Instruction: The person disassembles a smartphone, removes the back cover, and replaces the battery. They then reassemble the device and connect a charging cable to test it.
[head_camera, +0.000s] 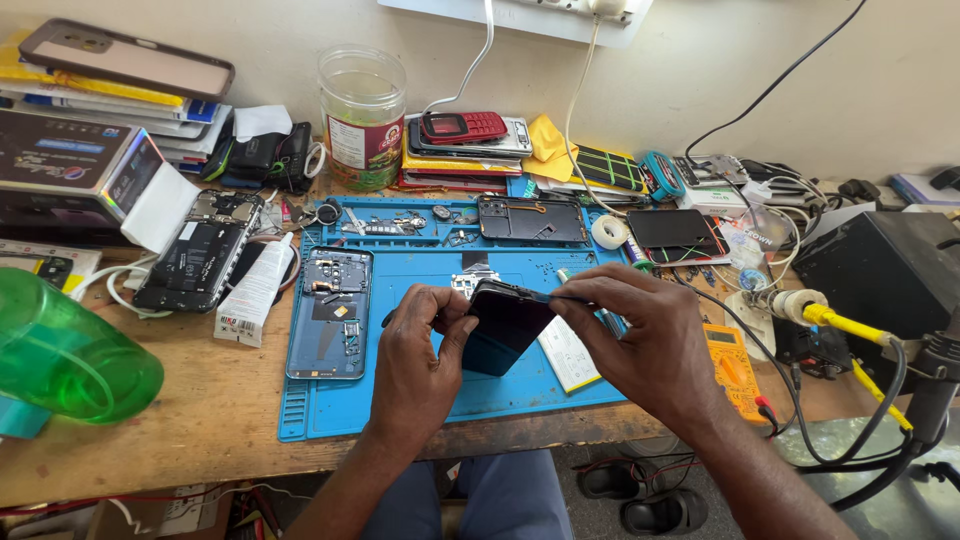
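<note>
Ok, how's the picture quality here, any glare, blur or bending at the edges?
Head view: even daylight, soft shadows under the left hand and right hand; the dark phone they hold stays sharp, with a faint sheen on its glass. The green bottle at the left edge looks stretched and soft, a sign of wide-angle distortion.

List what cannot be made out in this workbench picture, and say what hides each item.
- Head view: the tool tip at the phone edge, covered by the right hand.
- The phone's lower edge, behind the left hand.
- The green bottle, cut off by the left frame edge.
- Small parts in the mat tray, too small to identify.
</note>
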